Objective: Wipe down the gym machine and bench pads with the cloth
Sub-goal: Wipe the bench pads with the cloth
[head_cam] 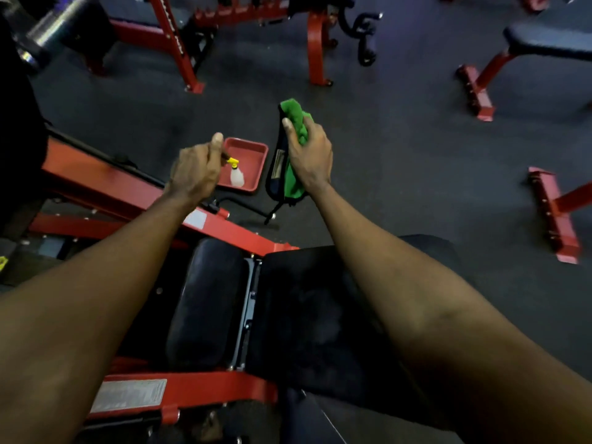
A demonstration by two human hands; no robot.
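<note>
Far left: red machine frame (105, 184), slanting down towards two black seat pads (208, 299) in the foreground. Both arms are stretched out above those pads.

Left hand (193, 169): held over the frame, fingers curled, thumb raised. A short dark stub shows at the fingertips; I cannot tell whether it is gripped.

Just beyond that hand: red tray (256, 149) on the dark floor (400, 139), with a pale spray bottle (237, 176) with a yellow nozzle lying in it.

Beside the tray, to its right: a narrow dark pad (276, 168), standing on edge.

Green cloth (294, 118): bunched against the pad's right face, showing above and below the right hand (312, 155), whose fingers and thumb are wrapped round it.

The hands are apart, with the tray between them.

Far right: a dark bench (551, 40) on red legs, well apart from the hands.
</note>
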